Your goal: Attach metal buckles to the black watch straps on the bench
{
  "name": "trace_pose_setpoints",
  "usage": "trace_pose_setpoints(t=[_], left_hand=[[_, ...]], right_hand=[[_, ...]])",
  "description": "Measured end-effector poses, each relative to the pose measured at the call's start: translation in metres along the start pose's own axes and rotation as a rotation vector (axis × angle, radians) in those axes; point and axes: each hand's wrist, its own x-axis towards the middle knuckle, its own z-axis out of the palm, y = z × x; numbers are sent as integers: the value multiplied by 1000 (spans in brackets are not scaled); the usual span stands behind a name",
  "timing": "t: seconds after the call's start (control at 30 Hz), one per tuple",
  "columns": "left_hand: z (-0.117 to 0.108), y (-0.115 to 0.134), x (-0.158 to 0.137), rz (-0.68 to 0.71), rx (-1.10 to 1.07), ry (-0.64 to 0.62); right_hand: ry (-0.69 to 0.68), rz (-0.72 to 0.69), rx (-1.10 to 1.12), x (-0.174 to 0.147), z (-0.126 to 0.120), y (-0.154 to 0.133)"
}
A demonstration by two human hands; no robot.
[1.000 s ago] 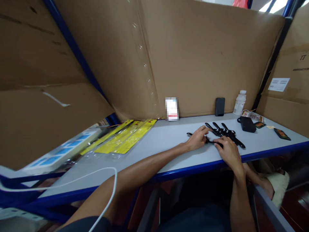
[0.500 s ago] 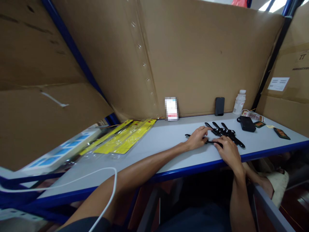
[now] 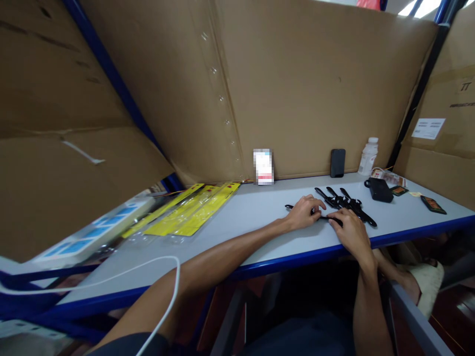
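Viewing remotely through the head camera, I log the largest item first: a tall cardboard panel [image 3: 289,84] stands behind the pale table [image 3: 230,237], probably as a screen for the workstation. On the table, yellow cards with clear plastic [image 3: 208,212] lie fanned at the left, well apart from the hands; I judge that this leaves the middle of the surface free for handling. A cluster of black tools [image 3: 345,200] lies just beyond the right hand, roughly side by side, presumably grouped for easy reach. Both forearms extend over the near edge toward the right half, the left one reaching across in a long diagonal, the right one rising more steeply. The right hand [image 3: 351,232] is palm down, thumb and fingers closed on the right end of a slim black tool [image 3: 324,217]. The left hand [image 3: 304,212] lies over that tool's middle, fingers curled, index finger arched forward; its lower fingers are hidden, so I cannot tell how firmly it grips. The tool lies low over the table, nearer me than the cluster, its left tip showing past the left hand. I read the two-handed hold as steadying.
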Motion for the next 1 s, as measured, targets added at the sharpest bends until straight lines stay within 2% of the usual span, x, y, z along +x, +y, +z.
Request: trace_pose_setpoints(t=[0.23,0.5,0.7,0.83,1.0], left_hand=[[0,-1,1,-183,123,96],[2,-4,-1,-56,124,69],[1,-5,1,3,-7,2],[1,-4,2,-33,-76,9],[1,-3,2,-131,74,54]], right_hand=[[5,-5,5,0,1,1],[-4,4,-4,1,0,0],[-2,-5,1,1,0,0],[-5,5,-5,0,0,1],[-10,5,-3,1,0,1]])
